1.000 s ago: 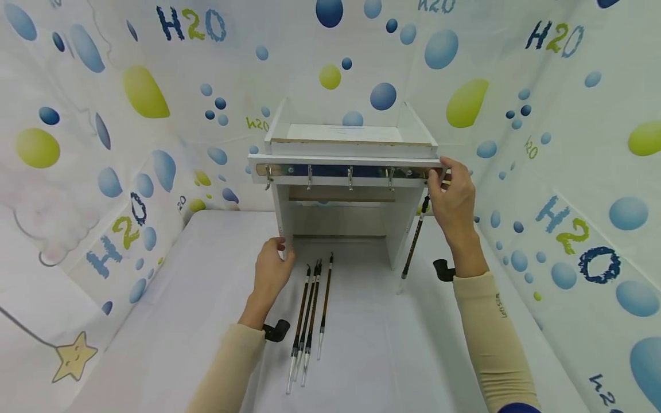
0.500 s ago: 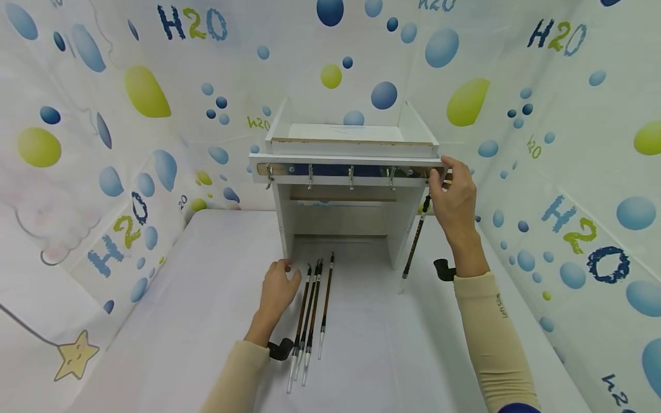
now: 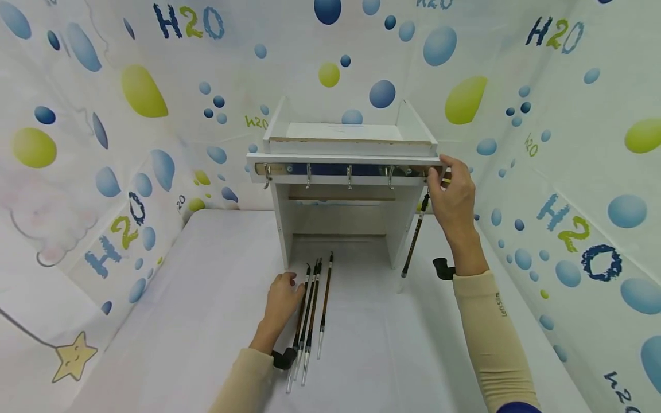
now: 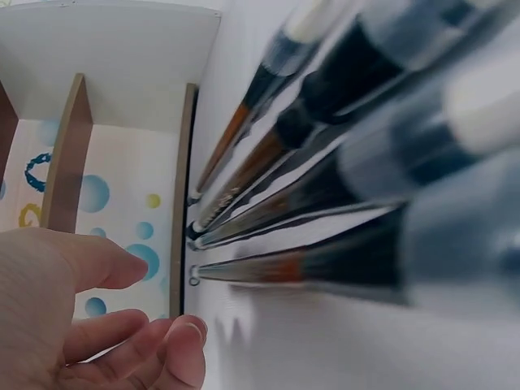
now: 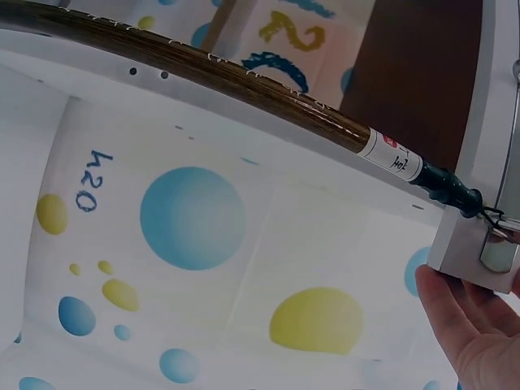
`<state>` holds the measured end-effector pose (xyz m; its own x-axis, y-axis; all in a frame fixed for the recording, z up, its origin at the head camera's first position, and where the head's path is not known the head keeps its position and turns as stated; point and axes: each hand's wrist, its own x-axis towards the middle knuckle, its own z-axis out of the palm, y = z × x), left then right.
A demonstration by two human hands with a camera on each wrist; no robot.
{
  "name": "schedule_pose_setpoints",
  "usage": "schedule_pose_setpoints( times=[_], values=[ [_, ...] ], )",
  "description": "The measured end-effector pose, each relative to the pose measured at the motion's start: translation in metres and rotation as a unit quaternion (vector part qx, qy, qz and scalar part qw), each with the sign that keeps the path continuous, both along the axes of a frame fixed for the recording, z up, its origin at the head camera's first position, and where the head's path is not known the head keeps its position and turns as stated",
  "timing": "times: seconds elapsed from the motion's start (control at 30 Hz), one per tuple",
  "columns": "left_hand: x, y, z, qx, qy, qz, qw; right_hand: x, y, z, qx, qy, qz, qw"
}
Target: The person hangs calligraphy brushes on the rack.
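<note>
A white shelf unit [image 3: 351, 150] carries a metal hook rail [image 3: 330, 170] along its front. My right hand [image 3: 453, 201] grips the right end of the rail board, thumb and fingers around its corner. From the hook there hangs a calligraphy brush [image 3: 414, 241] by its cord loop, tilted, brush end down; its dark handle [image 5: 284, 101] crosses the right wrist view. Several more brushes [image 3: 313, 310] lie side by side on the table, loop ends toward the shelf. My left hand [image 3: 280, 304] is just left of them, thumb and fingers [image 4: 183, 349] apart, holding nothing.
Other hooks [image 3: 349, 176] on the rail carry nothing. The unit's side panels [image 3: 281, 229] stand on the white table [image 3: 206, 321]. Patterned walls with bubbles [image 3: 382, 93] enclose the table at the back and sides.
My left hand has left the shelf's left side panel and moved toward me and to the right, to the lying brushes. My right hand stays on the rail end, and the hanging brush has not moved.
</note>
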<state>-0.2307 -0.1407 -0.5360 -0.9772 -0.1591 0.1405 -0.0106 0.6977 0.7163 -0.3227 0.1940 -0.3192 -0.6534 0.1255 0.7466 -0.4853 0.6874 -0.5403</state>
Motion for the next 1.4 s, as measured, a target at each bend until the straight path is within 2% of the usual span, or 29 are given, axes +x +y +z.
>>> schedule_pose_setpoints(
  times=[0.17, 0.37, 0.73, 1.4],
  values=[
    [0.002, 0.003, -0.006, -0.004, 0.005, -0.009, 0.9999, 0.0, 0.0, 0.0, -0.001, -0.003, 0.001, 1.0],
    [0.003, 0.006, -0.009, -0.006, -0.015, -0.016, 0.9997, 0.001, 0.0, 0.0, -0.001, -0.006, 0.002, 1.0],
    [0.005, 0.007, -0.014, -0.012, -0.017, -0.037, 0.9991, 0.002, 0.0, 0.001, 0.002, 0.002, 0.004, 1.0],
    [0.006, 0.009, -0.014, -0.058, -0.009, -0.054, 0.9968, 0.0, 0.0, 0.0, -0.005, -0.006, 0.005, 1.0]
  ],
)
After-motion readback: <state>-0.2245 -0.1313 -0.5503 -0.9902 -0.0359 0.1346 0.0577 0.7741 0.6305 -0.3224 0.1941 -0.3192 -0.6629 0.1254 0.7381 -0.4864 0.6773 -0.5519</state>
